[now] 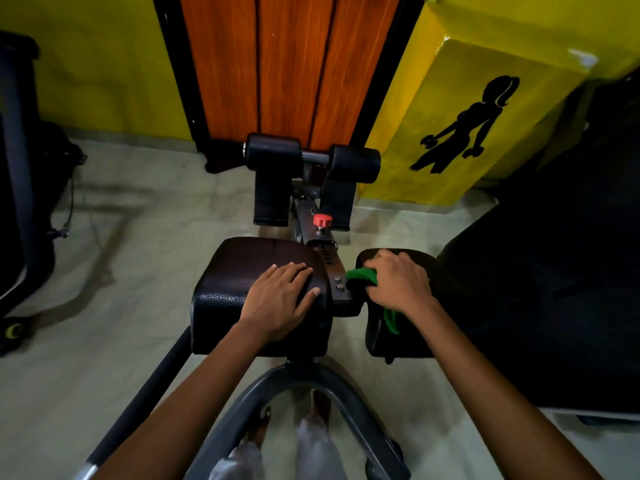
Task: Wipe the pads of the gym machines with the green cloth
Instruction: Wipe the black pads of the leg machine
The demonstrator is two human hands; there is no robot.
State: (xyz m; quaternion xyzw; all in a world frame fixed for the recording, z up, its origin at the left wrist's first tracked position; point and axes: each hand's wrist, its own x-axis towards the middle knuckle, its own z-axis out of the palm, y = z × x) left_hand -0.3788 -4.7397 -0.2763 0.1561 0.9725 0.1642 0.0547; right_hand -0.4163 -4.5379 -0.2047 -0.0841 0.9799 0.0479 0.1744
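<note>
Two dark padded cushions sit side by side on a gym machine in front of me. My left hand [282, 297] rests flat, fingers straight, on the left pad [228, 271]. My right hand [398, 282] grips the green cloth [362, 276] and presses it against the inner top edge of the right pad [408, 336]. A strip of the cloth hangs down below my wrist. Most of the cloth is hidden under my hand.
Between the pads runs a metal bar with holes and a red knob [322, 221]. Two black roller pads [311, 157] stand beyond it, before an orange door [287, 64]. A grey curved frame [298, 379] arches near my feet. Dark equipment [540, 289] crowds the right.
</note>
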